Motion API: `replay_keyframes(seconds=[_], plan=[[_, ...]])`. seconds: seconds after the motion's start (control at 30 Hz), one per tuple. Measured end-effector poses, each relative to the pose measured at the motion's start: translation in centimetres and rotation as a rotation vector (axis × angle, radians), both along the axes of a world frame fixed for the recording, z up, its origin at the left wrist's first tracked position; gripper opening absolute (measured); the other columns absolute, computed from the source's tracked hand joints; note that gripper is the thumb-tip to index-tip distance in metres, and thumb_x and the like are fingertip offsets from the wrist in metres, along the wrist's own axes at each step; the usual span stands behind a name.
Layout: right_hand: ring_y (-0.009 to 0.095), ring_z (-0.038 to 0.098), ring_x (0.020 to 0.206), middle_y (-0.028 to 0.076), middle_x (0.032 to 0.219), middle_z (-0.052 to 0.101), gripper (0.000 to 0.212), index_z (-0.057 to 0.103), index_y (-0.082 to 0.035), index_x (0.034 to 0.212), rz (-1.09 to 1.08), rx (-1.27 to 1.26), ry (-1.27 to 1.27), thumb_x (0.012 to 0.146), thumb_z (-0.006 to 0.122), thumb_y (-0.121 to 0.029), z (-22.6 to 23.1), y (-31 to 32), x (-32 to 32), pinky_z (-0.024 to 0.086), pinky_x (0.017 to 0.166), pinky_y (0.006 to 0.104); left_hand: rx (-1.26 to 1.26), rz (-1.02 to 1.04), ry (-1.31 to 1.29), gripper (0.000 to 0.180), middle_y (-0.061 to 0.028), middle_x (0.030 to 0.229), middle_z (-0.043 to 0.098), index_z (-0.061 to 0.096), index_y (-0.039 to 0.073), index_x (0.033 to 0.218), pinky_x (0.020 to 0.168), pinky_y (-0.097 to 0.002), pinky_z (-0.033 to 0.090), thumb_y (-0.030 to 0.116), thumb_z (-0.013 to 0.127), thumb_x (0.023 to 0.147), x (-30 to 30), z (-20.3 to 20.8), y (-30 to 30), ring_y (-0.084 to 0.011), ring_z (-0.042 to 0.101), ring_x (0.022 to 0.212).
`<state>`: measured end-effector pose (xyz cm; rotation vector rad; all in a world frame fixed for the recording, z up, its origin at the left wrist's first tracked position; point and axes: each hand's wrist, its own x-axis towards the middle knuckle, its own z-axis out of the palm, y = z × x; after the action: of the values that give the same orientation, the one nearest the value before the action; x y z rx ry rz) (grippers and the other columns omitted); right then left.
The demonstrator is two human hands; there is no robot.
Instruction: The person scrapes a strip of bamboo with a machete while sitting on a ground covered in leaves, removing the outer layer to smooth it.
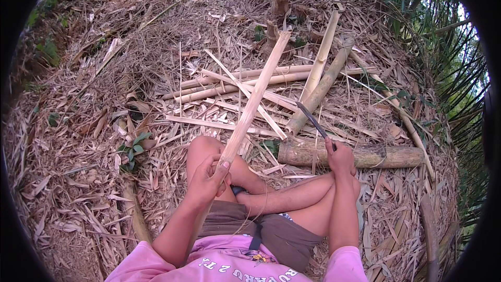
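Note:
My left hand (211, 178) is closed round a long, pale split bamboo strip (257, 96). The strip slants up and away to the right, its far end above the pile, its lower end running back along my left forearm. In my right hand (341, 159) is a knife (312, 118) with a dark, narrow, slightly curved blade. Its tip points up and to the left, apart from the strip. The handle is mostly hidden by my fingers. Just beyond that hand lies a thick bamboo log (389, 156).
Split bamboo pieces (245, 84) lie crossed in front of my folded legs. A bamboo pole (329, 83) leans over them beside a split half (319, 55). Small stumps (279, 5) stand farther off. Dry leaves cover the ground; green bamboo growth (454, 57) rises at right.

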<state>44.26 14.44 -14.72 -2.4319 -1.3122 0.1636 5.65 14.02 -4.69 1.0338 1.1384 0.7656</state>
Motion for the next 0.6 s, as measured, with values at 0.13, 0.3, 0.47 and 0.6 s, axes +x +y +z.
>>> replay_keyframes(seconds=[0.13, 0.3, 0.47, 0.6], plan=[[0.046, 0.063, 0.078, 0.024, 0.074, 0.065, 0.068, 0.066, -0.003, 0.078, 0.005, -0.001, -0.012, 0.092, 0.046, -0.066, -0.4, 0.1, 0.0, 0.047, 0.070, 0.0530, -0.003, -0.017, -0.030, 0.023, -0.0051, 0.071, 0.057, 0.053, 0.004, 0.110, 0.041, -0.0231, 0.034, 0.026, 0.048, 0.104, 0.2, 0.7, -0.2, -0.0085, 0.044, 0.045], [0.047, 0.064, 0.084, 0.025, 0.081, 0.067, 0.071, 0.070, -0.005, 0.087, -0.002, -0.039, 0.020, 0.091, 0.043, -0.070, 0.8, -0.4, 0.4, 0.049, 0.074, 0.0525, -0.026, -0.024, -0.022, 0.025, -0.0039, 0.070, 0.056, 0.053, 0.004, 0.117, 0.040, -0.0213, 0.035, 0.025, 0.049, 0.104, 1.1, 1.5, -0.1, -0.0083, 0.045, 0.044], [0.045, 0.065, 0.097, 0.027, 0.100, 0.069, 0.086, 0.072, -0.002, 0.102, 0.086, -0.170, 0.077, 0.086, 0.038, -0.079, -1.2, 0.9, 1.4, 0.050, 0.084, 0.0511, -0.113, 0.067, 0.131, 0.025, -0.0016, 0.070, 0.054, 0.054, 0.006, 0.117, 0.043, -0.0197, 0.035, 0.026, 0.052, 0.102, 1.1, 1.7, -1.1, -0.0068, 0.046, 0.048], [0.042, 0.067, 0.088, 0.025, 0.090, 0.070, 0.084, 0.073, -0.003, 0.089, 0.109, -0.172, 0.018, 0.085, 0.039, -0.080, -0.7, 0.2, 0.3, 0.051, 0.080, 0.0515, -0.089, 0.004, 0.056, 0.024, -0.0006, 0.071, 0.055, 0.054, 0.007, 0.118, 0.041, -0.0183, 0.032, 0.025, 0.049, 0.103, 1.0, 1.0, -2.7, -0.0038, 0.042, 0.046]])
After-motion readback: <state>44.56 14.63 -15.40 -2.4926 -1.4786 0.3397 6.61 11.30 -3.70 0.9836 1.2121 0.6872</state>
